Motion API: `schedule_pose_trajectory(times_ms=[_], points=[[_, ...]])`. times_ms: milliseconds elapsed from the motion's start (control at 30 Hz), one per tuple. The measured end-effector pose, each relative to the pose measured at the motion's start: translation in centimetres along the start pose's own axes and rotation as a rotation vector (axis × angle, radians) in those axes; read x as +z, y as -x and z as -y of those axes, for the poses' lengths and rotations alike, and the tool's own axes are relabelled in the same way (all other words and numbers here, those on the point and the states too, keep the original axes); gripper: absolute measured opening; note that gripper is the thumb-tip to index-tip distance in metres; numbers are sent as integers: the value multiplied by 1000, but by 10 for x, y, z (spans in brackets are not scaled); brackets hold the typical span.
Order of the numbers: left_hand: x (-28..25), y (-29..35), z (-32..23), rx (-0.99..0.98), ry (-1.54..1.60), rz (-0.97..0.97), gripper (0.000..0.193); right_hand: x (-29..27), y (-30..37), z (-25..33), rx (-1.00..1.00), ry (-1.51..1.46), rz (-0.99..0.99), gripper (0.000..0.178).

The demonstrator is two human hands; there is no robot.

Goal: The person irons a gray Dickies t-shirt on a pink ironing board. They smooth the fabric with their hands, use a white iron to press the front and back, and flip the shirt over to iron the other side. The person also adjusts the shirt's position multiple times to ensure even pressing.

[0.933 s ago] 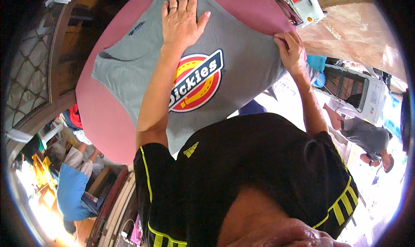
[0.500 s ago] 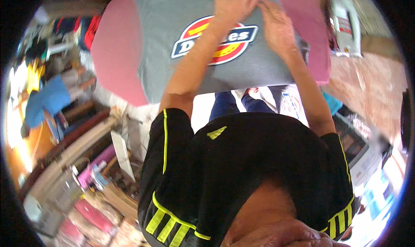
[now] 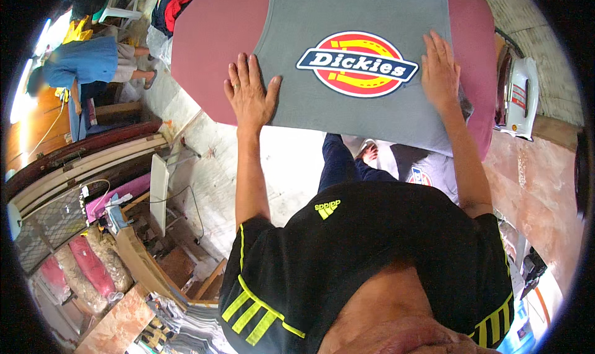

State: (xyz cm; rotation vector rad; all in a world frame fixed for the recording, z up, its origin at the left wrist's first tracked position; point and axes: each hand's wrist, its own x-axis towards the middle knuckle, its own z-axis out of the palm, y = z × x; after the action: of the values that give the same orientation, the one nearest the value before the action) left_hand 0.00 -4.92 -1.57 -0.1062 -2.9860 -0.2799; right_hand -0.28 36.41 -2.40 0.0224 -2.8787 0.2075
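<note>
A grey sleeveless shirt point(image 3: 365, 115) lies spread on a dusky pink padded board point(image 3: 207, 56). On its front is a round red and yellow emblem point(image 3: 347, 84) crossed by a dark blue band. My left hand point(image 3: 251, 94), a ring on one finger, rests flat with fingers spread at the shirt's left edge, partly over the pink cover. Right of the emblem, my right hand point(image 3: 441, 72) lies on the shirt with its fingers stretched out. Neither hand grips anything. The shirt's top end runs out of view.
A white appliance like an iron point(image 3: 524, 97) stands beyond the board's right edge. Below the board hangs grey cloth point(image 3: 434, 168) with a similar emblem. Far left, a person in blue point(image 3: 93, 63) stands near dark and red clothes point(image 3: 176, 7). Folded cloth point(image 3: 186, 326) is stacked lower left.
My hands were close together above the emblem. They have moved apart and toward me, the left to the shirt's left edge, the right to its right side. The whole view has shifted.
</note>
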Motion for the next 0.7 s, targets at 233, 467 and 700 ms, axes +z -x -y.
schedule_pose_trajectory(times_ms=[233, 467, 700], points=[[3, -71, -43, 289, -9, -241, 58, -11, -4, 10, 57, 14, 64, 51], [60, -213, -63, 387, 67, -283, 58, -16, 3, 13, 82, -38, 31, 50], [50, -263, -59, 316, -61, -137, 56, -26, 3, 16, 83, -91, 46, 51]])
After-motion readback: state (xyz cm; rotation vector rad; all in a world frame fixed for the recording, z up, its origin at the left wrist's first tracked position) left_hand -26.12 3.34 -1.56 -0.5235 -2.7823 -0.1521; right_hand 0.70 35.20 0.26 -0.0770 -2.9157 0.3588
